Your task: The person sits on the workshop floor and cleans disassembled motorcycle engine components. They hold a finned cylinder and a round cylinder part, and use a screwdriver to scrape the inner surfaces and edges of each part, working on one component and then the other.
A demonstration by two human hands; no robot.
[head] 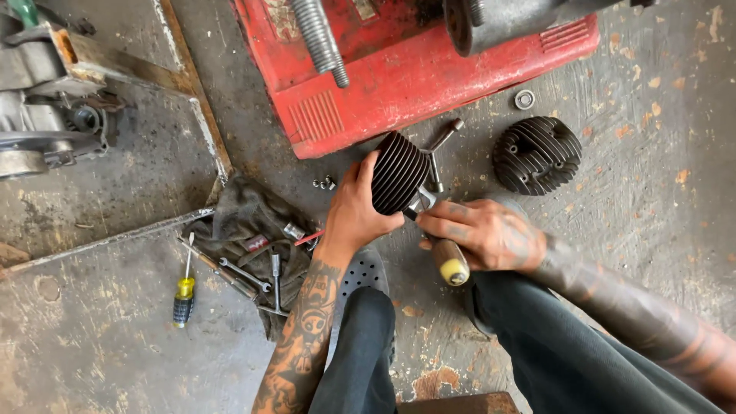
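Knees over stained concrete floor [115, 360] | left hand [354, 215] grips finned cylinder [399, 172] | right hand [479, 234] pinches scraper handle [450, 264] (rag beside)

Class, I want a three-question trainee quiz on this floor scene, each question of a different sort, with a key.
1. True or false: the left hand grips the finned cylinder.
2. The right hand holds a tool with a handle of: A) wood B) blue plastic C) bare wire
3. Fill in: the yellow-handled screwdriver lies on the ____ beside the rag.

Key: 1 true; 2 A; 3 floor
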